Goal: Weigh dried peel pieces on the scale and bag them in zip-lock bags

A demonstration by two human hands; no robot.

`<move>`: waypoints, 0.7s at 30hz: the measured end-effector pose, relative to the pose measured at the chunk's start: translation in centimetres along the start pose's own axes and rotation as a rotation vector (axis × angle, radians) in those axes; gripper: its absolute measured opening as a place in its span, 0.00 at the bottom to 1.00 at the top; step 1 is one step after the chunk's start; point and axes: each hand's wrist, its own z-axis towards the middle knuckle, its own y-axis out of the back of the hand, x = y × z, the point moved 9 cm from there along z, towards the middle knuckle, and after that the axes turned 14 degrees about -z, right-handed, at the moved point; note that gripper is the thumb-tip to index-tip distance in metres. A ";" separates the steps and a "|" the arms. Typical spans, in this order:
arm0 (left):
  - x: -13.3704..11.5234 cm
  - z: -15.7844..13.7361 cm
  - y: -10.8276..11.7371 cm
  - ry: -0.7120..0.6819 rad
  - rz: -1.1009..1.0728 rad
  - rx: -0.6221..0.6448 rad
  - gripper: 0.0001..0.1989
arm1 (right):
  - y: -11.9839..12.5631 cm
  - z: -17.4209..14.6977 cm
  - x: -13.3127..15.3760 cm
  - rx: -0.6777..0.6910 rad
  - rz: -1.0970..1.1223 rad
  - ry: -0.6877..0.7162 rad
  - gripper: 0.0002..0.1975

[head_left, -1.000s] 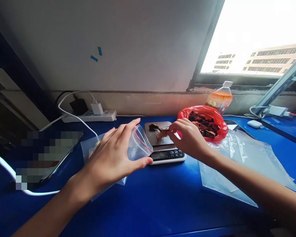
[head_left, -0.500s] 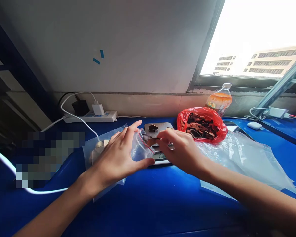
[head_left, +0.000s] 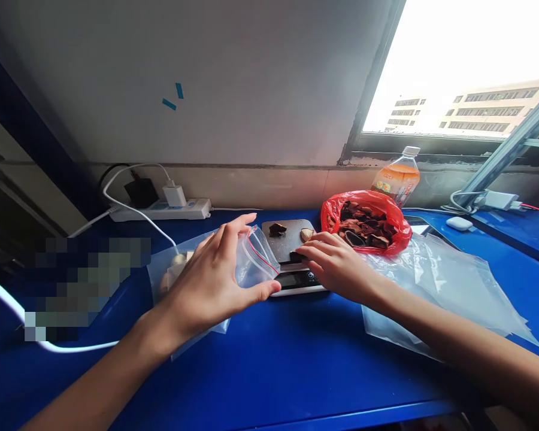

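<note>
My left hand (head_left: 209,272) is around a clear zip-lock bag (head_left: 254,263), thumb and forefinger apart at its red-lined mouth. The mouth faces a small kitchen scale (head_left: 281,245) with a metal plate and a dark display. On the plate lie a dark dried slice (head_left: 277,230) and a paler one (head_left: 306,234). My right hand (head_left: 336,263) is low over the scale's right side, its fingers closed on a dark dried piece (head_left: 296,257), mostly hidden. To its right, a red plastic bag (head_left: 404,233) holds many reddish-brown dried slices.
Flat clear plastic bags (head_left: 449,287) lie on the blue table at right. A drink bottle (head_left: 402,173) stands behind the red bag. A power strip (head_left: 193,209) with chargers sits by the wall. A white cable (head_left: 81,348) crosses the left side. A white earbud case (head_left: 459,223) lies far right.
My right hand has drawn back from the bag's mouth and lowered onto the scale's right side. The paler slice now shows. The scale's lit digits are no longer visible.
</note>
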 end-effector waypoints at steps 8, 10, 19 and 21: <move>-0.6 -0.3 -0.7 -0.066 0.039 0.046 0.49 | 4.0 3.4 0.7 -0.193 0.343 -0.154 0.07; -0.5 -0.2 -0.5 -0.094 0.021 0.017 0.47 | 3.9 4.8 1.5 -0.135 0.460 -0.113 0.10; 1.0 0.0 0.8 -0.073 -0.071 -0.084 0.47 | -4.3 8.5 -3.6 0.169 0.140 -0.238 0.10; 1.2 0.0 0.9 -0.048 -0.080 -0.091 0.48 | -5.9 8.8 -3.4 0.250 0.100 -0.191 0.05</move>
